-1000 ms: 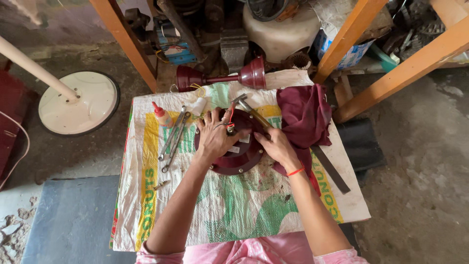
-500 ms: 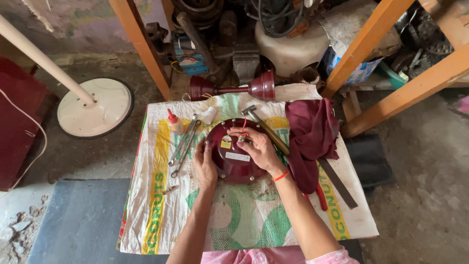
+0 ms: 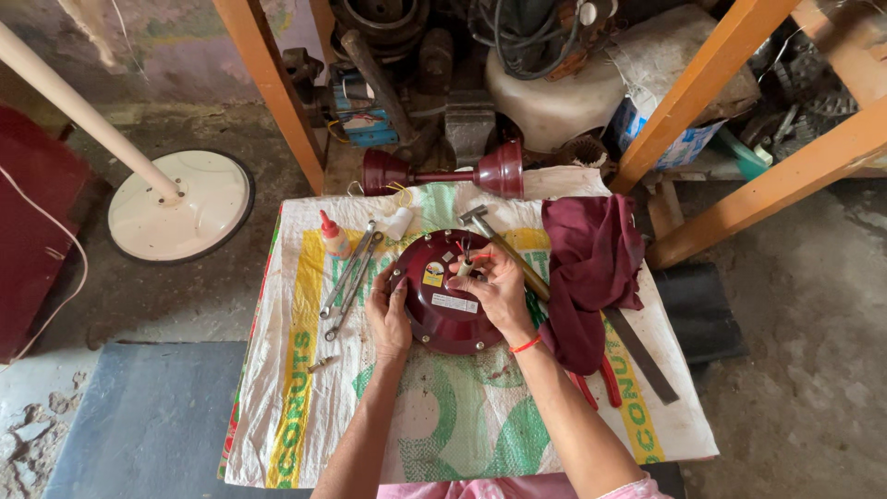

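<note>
Now the right hand [image 3: 494, 286] is bent over the top of the round maroon motor housing [image 3: 443, 305], its fingertips pinched around a small pale stub with thin wires at the housing's centre; a second ago this hand lay lower, at the right rim, so it has come up and inward to the middle. The left hand [image 3: 388, 319] has slid down off the top and now cups the left rim of the housing with curled fingers, steadying it rather than working on it. The housing itself lies flat on the woven sack cloth [image 3: 462, 425] that covers the small table, roughly where it was, though the view has shifted a little. Left of the left hand lie two wrenches [image 3: 349, 277] side by side and a small red-capped bottle [image 3: 333, 236]. Right of the right hand a hammer [image 3: 504, 245] lies aslant, touching a crumpled maroon rag [image 3: 591, 268], with red-handled pliers [image 3: 601, 383] showing beneath it. Behind the table sits a maroon downrod with two cups [image 3: 443, 174].
</note>
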